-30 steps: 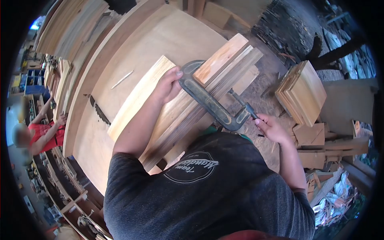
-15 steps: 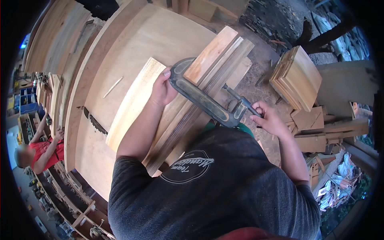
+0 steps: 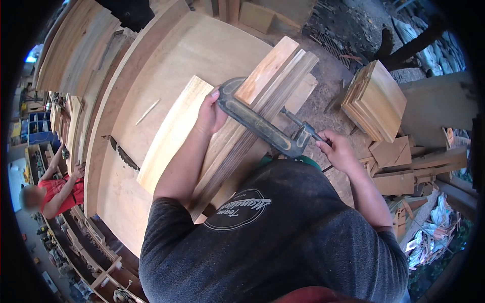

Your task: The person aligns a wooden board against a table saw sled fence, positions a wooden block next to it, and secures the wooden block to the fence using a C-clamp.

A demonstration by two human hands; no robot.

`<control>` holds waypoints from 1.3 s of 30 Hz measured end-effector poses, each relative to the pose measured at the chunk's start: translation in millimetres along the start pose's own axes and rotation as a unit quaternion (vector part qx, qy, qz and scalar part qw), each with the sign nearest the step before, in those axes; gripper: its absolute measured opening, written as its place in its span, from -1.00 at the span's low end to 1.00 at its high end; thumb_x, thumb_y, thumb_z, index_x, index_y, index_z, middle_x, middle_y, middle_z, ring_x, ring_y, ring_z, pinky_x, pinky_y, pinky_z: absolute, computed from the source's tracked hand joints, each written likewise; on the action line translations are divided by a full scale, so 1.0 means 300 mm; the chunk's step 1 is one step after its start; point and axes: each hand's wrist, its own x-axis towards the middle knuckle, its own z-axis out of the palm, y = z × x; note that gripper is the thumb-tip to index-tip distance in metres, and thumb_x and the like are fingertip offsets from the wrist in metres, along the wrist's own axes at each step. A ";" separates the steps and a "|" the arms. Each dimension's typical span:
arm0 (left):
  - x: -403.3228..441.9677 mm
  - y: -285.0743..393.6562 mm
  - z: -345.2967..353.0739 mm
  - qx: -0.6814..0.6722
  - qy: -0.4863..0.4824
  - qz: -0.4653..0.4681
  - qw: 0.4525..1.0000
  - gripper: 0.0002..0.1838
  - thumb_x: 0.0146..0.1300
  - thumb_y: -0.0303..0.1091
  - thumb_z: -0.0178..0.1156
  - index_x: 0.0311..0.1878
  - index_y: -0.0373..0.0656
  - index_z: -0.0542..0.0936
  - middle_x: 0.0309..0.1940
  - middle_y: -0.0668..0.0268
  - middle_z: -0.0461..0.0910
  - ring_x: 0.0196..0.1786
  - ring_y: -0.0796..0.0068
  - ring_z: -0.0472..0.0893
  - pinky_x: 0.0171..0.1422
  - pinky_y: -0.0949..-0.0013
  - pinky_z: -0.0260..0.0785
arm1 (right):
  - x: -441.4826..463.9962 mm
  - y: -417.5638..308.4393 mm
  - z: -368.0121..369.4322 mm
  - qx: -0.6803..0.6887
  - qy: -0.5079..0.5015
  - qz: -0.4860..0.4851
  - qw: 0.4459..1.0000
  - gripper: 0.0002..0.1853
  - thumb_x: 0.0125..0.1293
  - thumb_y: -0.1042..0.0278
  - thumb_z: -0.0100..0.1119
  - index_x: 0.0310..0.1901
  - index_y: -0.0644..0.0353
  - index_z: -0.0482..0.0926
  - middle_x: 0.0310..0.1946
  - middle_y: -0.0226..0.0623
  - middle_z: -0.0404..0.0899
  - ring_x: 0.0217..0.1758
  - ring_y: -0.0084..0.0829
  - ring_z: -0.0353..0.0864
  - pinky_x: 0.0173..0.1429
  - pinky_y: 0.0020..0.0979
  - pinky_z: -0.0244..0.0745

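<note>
A large dark C-clamp [image 3: 257, 121] lies across a stack of long wooden boards [image 3: 232, 141], with a shorter reddish block [image 3: 268, 70] beside its frame. My left hand [image 3: 210, 113] is wrapped round the clamp's far end, next to a pale board [image 3: 174, 129]. My right hand [image 3: 337, 149] is closed round the handle of the clamp's screw [image 3: 308, 129] at the near end. The screw's tip points toward the boards; whether it touches them I cannot tell.
A saw blade [image 3: 124, 155] rises from the wooden tabletop [image 3: 202, 45], near a pencil-like stick [image 3: 147, 112]. Stacked panels [image 3: 376, 101] stand at the right, with offcuts [image 3: 394, 177] below. Another person in red [image 3: 55, 194] is at the far left.
The view has shifted, moving the scene slightly left overall. My right hand has changed its hold on the screw handle. My left hand stays on the clamp.
</note>
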 end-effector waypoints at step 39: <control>0.016 0.010 -0.002 0.031 0.026 -0.016 0.999 -0.41 0.28 0.01 0.01 0.17 -0.31 0.47 -0.10 0.05 0.65 -0.02 0.12 0.65 0.23 0.06 0.46 | 0.126 0.136 -0.051 0.374 -0.304 0.095 0.871 -0.78 0.35 0.40 0.24 -0.08 0.29 0.47 -0.39 -0.21 0.65 -0.55 -0.59 0.56 -0.41 -0.53 0.49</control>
